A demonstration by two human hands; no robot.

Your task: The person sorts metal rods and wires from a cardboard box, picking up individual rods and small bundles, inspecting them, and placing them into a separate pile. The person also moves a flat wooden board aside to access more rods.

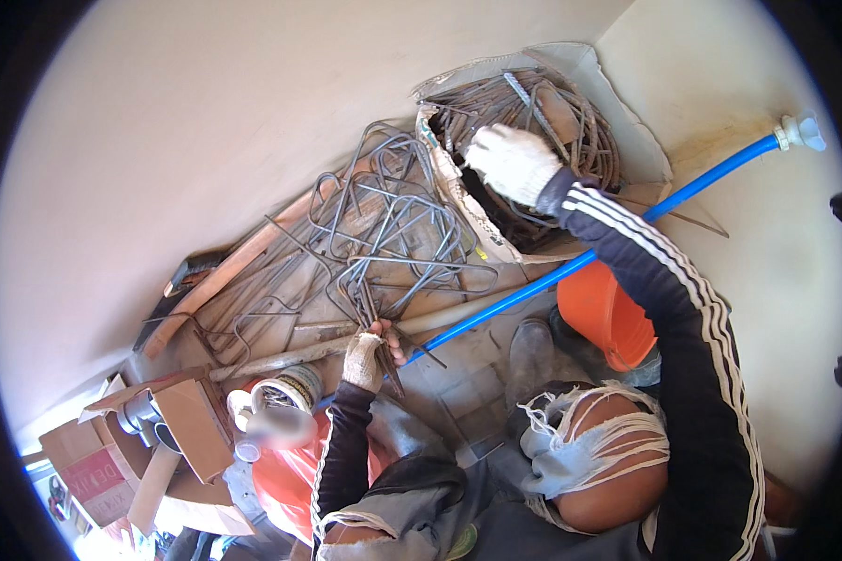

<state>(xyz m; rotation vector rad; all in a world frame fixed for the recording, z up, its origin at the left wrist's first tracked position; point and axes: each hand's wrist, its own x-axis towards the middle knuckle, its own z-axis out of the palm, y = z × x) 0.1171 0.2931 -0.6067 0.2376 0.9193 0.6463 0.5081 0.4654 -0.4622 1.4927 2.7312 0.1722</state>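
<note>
Over the torn cardboard box (622, 103), the right hand (513, 164), in a white knit glove, is above the rusty steel rods (585, 122) heaped inside; its fingertips are turned away, so whether it grips any cannot be told. Well to the near left of the box, the left hand (372, 361), gloved with bare fingers showing, is closed around a small bundle of short metal rods (367, 307). Directly left of the box lies a tangle of bent wire stirrups (384, 210). Just on the box's near side runs a blue pipe (496, 307), with an orange bucket (613, 313) beyond it, toward the person.
</note>
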